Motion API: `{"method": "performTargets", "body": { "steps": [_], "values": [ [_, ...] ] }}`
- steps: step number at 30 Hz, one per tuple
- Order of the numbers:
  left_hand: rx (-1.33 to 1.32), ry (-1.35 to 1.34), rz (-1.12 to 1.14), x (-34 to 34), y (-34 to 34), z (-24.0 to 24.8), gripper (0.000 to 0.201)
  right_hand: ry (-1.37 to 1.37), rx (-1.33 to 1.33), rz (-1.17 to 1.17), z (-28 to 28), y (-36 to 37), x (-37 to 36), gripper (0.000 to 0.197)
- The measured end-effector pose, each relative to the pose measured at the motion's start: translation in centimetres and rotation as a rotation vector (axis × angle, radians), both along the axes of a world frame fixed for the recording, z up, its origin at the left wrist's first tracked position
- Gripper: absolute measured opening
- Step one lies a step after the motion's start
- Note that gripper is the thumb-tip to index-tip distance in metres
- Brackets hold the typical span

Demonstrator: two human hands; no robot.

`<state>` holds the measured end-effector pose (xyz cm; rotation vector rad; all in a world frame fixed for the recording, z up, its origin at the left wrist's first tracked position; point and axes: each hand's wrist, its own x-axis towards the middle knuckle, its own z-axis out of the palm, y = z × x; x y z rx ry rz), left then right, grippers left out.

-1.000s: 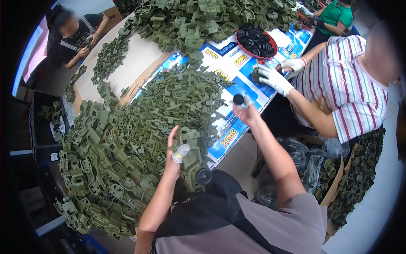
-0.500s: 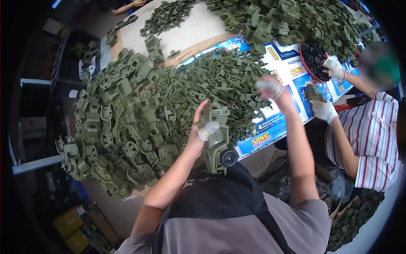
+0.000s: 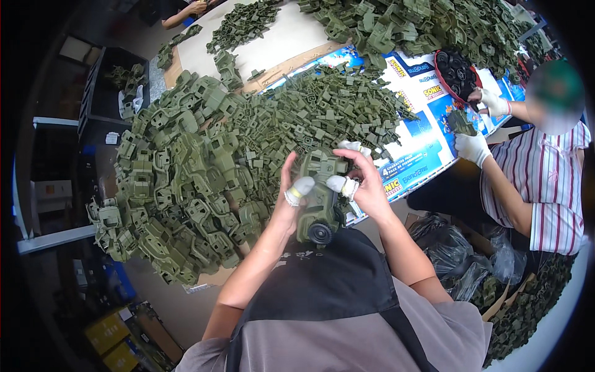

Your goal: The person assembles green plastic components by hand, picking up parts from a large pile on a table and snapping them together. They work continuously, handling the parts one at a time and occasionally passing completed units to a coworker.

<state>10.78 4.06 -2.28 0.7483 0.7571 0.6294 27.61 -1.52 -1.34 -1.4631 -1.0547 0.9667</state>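
Note:
Between both my hands is an olive-green toy vehicle with a black wheel at its near end, held above the table's near edge. My left hand grips its left side, the thumb in a white finger cover lying along the body. On the other side my right hand holds the vehicle's far right part, with white covers on its thumb and a fingertip. Its fingers partly hide that side. Just beyond lies a wide pile of small green plastic parts.
A heap of larger green vehicle bodies spreads at the left, another heap of green parts at the far right. A co-worker in white gloves reaches into a red-rimmed basket of black wheels. Plastic bags lie at the lower right.
My right hand has come back from the small parts pile to the toy vehicle and now grips it along with my left. The vehicle has turned slightly.

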Motion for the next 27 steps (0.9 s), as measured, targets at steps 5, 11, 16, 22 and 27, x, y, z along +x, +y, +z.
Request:
{"method": "performTargets", "body": {
  "steps": [5,11,16,22,27],
  "values": [
    [0.050,0.102,-0.102,-0.8,-0.2,-0.1,0.070,-0.364,0.041,-0.027,1.1,-0.9,-0.5,0.054],
    [0.317,0.155,-0.071,-0.5,-0.8,-0.2,0.086,-0.254,-0.001,0.102,2.6,-1.3,-0.5,0.053],
    [0.203,0.059,-0.084,-0.9,-0.6,0.9,0.073,0.092,0.110,0.193,0.7,-0.6,-0.1,0.078],
    [0.036,0.016,-0.111,-0.4,0.1,1.1,0.062,0.356,0.047,0.318,0.0,0.4,0.3,0.069],
    [-0.190,0.046,-0.040,-1.1,-0.4,0.7,0.061,0.317,-0.124,0.216,-1.4,-0.4,-0.5,0.066]
  ]
}}
